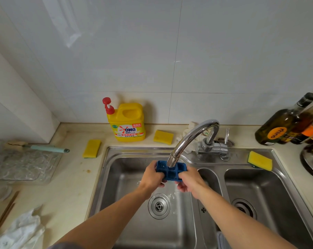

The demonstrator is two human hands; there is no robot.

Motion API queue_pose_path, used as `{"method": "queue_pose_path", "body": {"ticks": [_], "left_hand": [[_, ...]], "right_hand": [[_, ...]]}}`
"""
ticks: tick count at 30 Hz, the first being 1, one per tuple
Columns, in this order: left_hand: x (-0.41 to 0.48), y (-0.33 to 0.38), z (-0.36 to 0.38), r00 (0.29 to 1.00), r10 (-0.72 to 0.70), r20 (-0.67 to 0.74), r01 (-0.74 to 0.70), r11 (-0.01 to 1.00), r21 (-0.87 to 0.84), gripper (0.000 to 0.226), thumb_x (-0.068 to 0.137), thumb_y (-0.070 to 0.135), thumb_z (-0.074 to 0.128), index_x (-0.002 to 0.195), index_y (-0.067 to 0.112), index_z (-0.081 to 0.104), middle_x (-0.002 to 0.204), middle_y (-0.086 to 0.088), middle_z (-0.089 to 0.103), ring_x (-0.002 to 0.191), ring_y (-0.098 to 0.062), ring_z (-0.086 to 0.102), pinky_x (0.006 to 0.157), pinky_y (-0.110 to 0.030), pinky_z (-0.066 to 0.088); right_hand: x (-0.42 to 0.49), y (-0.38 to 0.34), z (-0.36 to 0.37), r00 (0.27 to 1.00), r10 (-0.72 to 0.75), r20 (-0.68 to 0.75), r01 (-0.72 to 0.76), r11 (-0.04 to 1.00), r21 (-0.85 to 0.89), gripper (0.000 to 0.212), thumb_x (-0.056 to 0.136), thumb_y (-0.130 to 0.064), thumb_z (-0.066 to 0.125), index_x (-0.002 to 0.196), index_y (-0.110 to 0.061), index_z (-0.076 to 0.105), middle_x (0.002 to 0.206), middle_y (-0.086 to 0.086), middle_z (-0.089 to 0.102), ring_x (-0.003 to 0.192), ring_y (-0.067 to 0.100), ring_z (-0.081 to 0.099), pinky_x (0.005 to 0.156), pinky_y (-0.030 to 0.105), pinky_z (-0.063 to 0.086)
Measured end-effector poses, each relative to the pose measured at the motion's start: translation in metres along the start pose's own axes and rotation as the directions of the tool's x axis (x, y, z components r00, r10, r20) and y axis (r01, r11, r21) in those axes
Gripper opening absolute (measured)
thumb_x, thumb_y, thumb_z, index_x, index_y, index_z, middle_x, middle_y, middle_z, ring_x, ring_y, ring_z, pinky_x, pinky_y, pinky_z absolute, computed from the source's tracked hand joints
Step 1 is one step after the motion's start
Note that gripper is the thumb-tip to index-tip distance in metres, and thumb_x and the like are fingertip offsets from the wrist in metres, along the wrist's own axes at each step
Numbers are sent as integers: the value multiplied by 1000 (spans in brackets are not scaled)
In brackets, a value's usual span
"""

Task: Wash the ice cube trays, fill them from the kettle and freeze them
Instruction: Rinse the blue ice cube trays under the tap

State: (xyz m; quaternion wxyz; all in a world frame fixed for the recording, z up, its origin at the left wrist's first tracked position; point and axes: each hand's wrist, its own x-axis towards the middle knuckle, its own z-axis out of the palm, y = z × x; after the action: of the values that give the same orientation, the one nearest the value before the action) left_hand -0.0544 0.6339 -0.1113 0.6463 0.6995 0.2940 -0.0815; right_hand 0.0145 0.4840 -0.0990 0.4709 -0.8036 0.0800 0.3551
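Blue ice cube tray [171, 173] under faucet [191, 139] spout, cells up, long axis left-right; left hand [152, 177], right hand [191, 180] grip ends over sink [127, 178].

Both bare forearms reach forward and converge. The left hand [152, 177] grips the left end of a blue ice cube tray [171, 172] and the right hand [190, 182] grips its right end, fingers curled underneath.

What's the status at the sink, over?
Blue ice tray gripped by left hand and right hand. Held under tap, above left basin. Tap hides tray's middle.
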Motion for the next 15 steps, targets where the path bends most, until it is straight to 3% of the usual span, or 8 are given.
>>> {"method": "queue_pose_path", "body": {"ticks": [8,11,15], "left_hand": [[0,3,2,998,-38,-49,34,996,-80,41,88,-7,45,111,24,60,97,-9,73,72,-16,65,61,-26,54],[3,-1,5,988,-132,-80,110,967,-231,32,93,-5,48,117,16,54,102,-13,70,78,-21,69,60,-25,56],[4,-5,10,972,-231,-34,207,919,-334,25,98,-3,46,111,3,66,89,-16,76,74,-25,74,64,-31,60]], "right_hand": [[-10,-3,3,998,-56,-19,56,998,25,23,94,-1,49,103,-18,61,79,15,72,49,18,62,49,29,50],[-13,-3,3,997,-68,-42,71,996,57,22,93,-1,50,108,-14,60,79,16,71,52,20,60,50,30,49],[-17,-4,5,981,-151,-119,151,988,-3,23,90,1,53,105,-17,55,93,12,70,68,21,64,56,30,50]]}}
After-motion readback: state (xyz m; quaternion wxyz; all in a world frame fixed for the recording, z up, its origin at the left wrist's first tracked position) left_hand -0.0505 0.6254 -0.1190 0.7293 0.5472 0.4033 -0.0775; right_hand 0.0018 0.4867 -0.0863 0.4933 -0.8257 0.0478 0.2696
